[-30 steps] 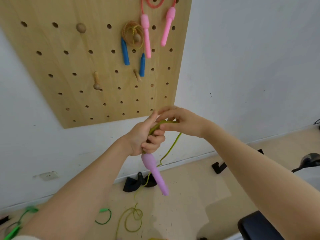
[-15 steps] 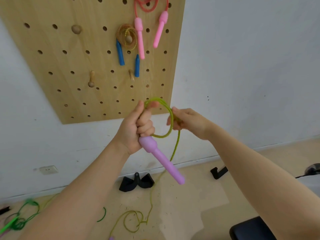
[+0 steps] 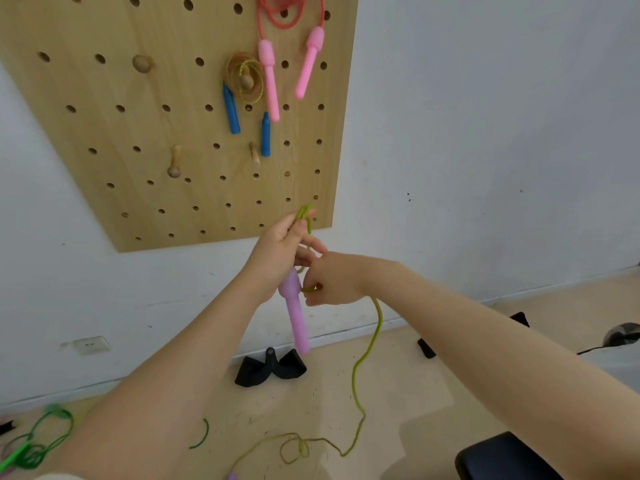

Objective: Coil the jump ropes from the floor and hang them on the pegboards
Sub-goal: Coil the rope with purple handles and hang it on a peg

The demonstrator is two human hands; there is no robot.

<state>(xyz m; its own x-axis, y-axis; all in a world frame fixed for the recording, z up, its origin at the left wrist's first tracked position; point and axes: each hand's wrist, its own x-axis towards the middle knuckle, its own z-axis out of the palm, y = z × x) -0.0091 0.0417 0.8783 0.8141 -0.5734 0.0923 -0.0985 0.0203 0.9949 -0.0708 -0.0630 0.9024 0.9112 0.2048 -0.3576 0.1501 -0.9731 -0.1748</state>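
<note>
My left hand (image 3: 281,249) grips the top of a purple jump-rope handle (image 3: 295,311) together with coiled loops of its yellow-green cord; the handle hangs down from the fist. My right hand (image 3: 334,278) pinches the same cord just right of the handle. From there the cord (image 3: 362,367) drops to the floor and ends in loose loops. The wooden pegboard (image 3: 145,133) on the wall carries a pink-handled rope (image 3: 268,74) and a blue-handled rope (image 3: 231,110) on pegs. A green rope (image 3: 33,441) lies on the floor at the lower left.
Bare wooden pegs (image 3: 175,164) stick out of the board's middle and upper left. Black objects (image 3: 270,370) lie by the baseboard. A black seat edge (image 3: 502,459) is at the lower right. A wall socket (image 3: 90,344) is low on the left.
The right hand dropped from beside the loop to pinch the cord low by the handle. The handle swung from slanting right to hanging nearly straight down. The loop in my left hand closed up.
</note>
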